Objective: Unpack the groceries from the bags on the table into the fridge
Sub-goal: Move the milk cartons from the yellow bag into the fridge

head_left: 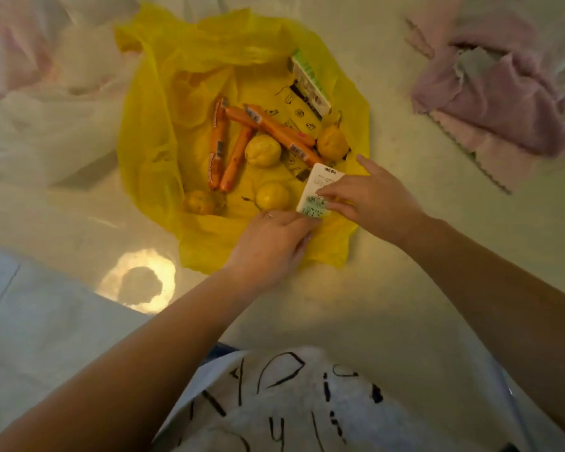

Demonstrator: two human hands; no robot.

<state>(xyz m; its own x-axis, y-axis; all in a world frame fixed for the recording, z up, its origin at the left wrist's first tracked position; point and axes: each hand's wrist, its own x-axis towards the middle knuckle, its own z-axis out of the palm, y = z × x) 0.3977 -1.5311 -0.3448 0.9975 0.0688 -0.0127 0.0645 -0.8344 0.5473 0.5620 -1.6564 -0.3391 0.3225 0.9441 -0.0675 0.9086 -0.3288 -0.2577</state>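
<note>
A yellow plastic bag [150, 132] lies spread open on the table. In it are several orange sausage sticks [235, 154], yellow pears [262, 151], and a white and green carton [309, 83] at its far side. A small white carton [322, 184] lies at the bag's near right edge. My right hand [372, 200] grips this small carton from the right, fingers over its near end. My left hand [271, 243] touches the carton's near corner with its fingertips; whether it grips the carton or the bag is unclear.
A white plastic bag [46, 102] sits crumpled at the far left. A pink cloth [490, 96] lies at the far right. The glossy table [437, 272] reflects a ceiling light near the front left.
</note>
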